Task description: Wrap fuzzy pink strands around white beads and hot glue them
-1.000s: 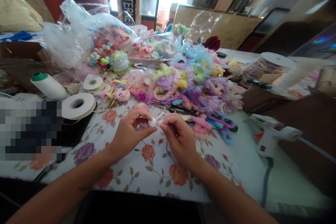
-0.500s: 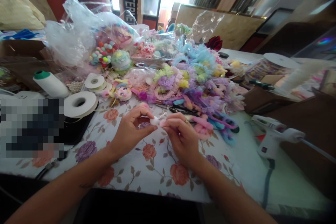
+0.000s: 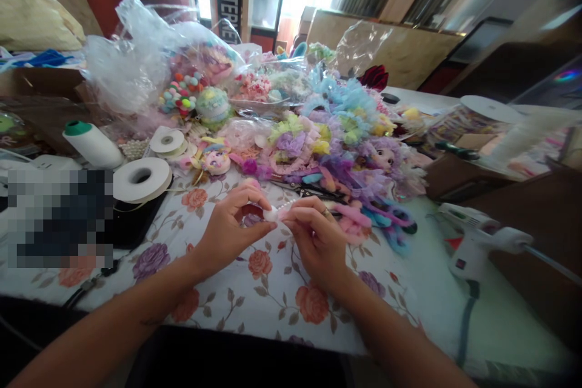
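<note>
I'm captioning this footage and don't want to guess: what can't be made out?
All in the head view:
- White piece: too small to identify, partly covered by the grip of the left hand.
- Right hand: its own fingers hide whatever it may pinch.
- Pixelated patch: masks what lies behind it.
- Brown box: cut off by the right edge.

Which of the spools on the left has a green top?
The tilted white thread spool, the leftmost; its end is green. The large ribbon spool and the smaller ribbon spool behind it show white faces.
</note>
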The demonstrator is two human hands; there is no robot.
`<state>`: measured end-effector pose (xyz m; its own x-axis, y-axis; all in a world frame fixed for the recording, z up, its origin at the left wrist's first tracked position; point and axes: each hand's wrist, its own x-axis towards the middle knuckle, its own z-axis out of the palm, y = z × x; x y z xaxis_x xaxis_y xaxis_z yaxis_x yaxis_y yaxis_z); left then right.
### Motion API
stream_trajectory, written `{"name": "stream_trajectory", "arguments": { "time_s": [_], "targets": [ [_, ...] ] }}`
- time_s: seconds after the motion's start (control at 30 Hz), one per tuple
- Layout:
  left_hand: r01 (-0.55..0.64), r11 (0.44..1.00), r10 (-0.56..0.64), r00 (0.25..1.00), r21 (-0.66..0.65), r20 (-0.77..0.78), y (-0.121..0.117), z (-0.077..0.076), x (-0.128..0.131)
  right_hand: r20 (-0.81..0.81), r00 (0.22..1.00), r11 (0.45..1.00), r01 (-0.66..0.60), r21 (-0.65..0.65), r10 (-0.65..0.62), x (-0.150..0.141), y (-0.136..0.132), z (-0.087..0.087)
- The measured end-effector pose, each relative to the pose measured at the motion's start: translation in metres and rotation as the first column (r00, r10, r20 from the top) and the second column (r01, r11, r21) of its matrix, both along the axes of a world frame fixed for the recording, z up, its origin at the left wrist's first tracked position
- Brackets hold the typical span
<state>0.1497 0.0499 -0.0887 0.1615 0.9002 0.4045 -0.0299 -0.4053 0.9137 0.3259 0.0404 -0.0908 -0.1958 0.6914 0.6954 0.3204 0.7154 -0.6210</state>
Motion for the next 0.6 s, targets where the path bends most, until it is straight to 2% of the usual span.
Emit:
{"name": "stream_trajectory", "arguments": {
  "time_s": [0.6],
  "targets": [
    [0.010, 1.000, -0.010, 1.000, -0.005, -0.028, -0.0005, -0.0025, -0.0013, 0.020, 1.000, 1.000, 0.019, -0.003, -0.019, 0.0003, -0.0002, -0.0014]
  ]
}}
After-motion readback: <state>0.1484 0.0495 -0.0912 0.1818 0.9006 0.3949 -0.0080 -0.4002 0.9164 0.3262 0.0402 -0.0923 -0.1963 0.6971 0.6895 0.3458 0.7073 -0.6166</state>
